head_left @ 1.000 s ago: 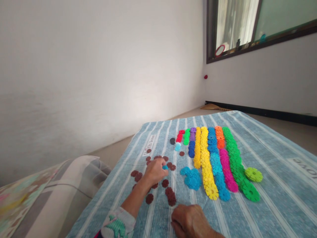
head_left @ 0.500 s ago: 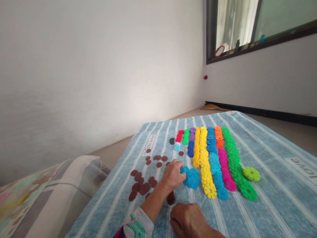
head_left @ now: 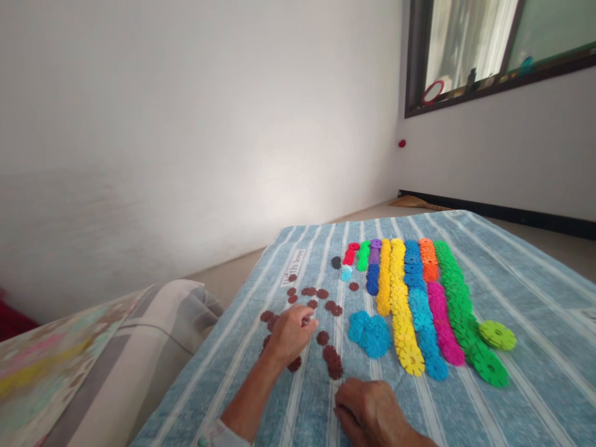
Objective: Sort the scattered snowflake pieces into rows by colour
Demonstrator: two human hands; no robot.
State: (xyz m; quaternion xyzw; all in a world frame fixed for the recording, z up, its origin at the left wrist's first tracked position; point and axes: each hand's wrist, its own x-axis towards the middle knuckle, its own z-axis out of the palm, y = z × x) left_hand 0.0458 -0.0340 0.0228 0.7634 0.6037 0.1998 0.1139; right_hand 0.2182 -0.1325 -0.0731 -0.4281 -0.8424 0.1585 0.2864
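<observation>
My left hand (head_left: 291,335) hovers over a scatter of brown toothed plastic discs (head_left: 322,293) at the left of the cloth. Its fingers are curled together, and whatever they may hold is hidden. A short column of brown discs (head_left: 332,360) lies just right of it. My right hand (head_left: 370,410) rests closed near the front edge, its fingers tucked under and out of sight. Beyond it is a loose heap of blue discs (head_left: 376,337), touched by neither hand.
Overlapping rows of discs run away from me at the right: yellow discs (head_left: 398,298), pink discs (head_left: 444,323), green discs (head_left: 456,288) and others. Lime discs (head_left: 498,336) lie at their right. A striped cloth (head_left: 535,360) covers the table. Bedding (head_left: 153,347) is at the left.
My left hand has moved left, from the blue heap to the brown discs. My right hand stays closed near the front edge. The view has shifted slightly left.
</observation>
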